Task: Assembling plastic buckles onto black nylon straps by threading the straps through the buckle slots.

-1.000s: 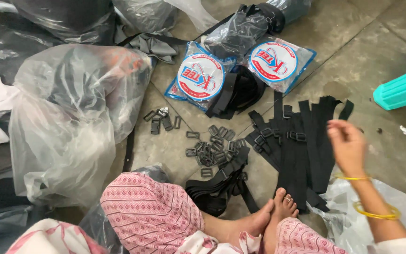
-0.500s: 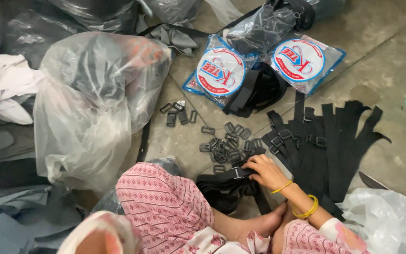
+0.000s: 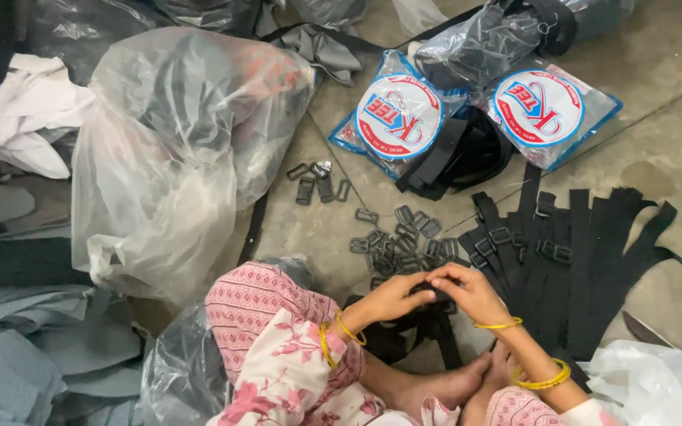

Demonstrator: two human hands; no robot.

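Both hands meet just above the bare feet: the left hand (image 3: 392,298) and right hand (image 3: 471,290) pinch a black strap piece (image 3: 422,293) between their fingertips, its tail running down into a dark bundle. Just beyond lies a scatter of black buckles (image 3: 400,241); to the right, cut black straps (image 3: 586,260) fan over the concrete floor (image 3: 672,150). A bulging clear plastic bag (image 3: 175,142) crowds the left.

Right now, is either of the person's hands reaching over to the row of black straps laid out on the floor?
No: both the left hand and the right hand meet over a black strap piece near the knee, apart from the laid-out straps.
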